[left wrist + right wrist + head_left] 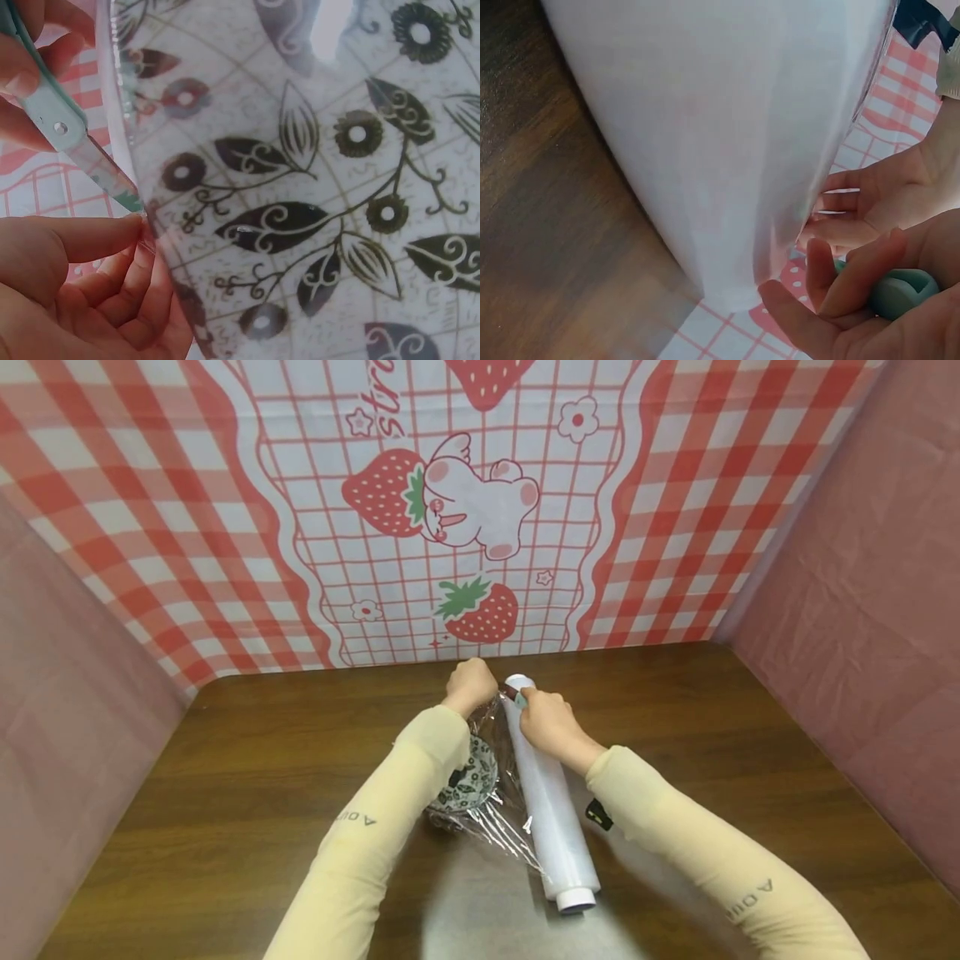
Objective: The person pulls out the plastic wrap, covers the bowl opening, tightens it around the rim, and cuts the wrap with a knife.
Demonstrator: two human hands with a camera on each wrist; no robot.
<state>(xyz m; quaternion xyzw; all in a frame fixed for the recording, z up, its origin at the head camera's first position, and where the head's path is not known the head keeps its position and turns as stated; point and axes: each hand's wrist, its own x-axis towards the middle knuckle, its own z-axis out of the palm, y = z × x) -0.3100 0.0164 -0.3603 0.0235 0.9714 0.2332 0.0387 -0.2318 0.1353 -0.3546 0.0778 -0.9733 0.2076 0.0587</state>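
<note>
My left hand [472,683] pinches the edge of clear cling film [501,827] between thumb and fingers, beyond the bowl. The film stretches from the roll [551,814] over a round bowl [483,768] with a dark leaf-and-flower pattern. My left sleeve hides part of the bowl. Over the roll's far end, my right hand [553,722] grips a small knife [61,127] by its mint-green, riveted handle. In the left wrist view, its blade tip reaches the film edge right at the left thumb tip. The pattern shows through shiny film there.
The roll lies lengthwise on the brown wooden table [300,760], its white core end [576,900] nearest me. Behind the table hangs a strawberry-print cloth [465,527]. Pink cloth walls [847,585] stand at both sides.
</note>
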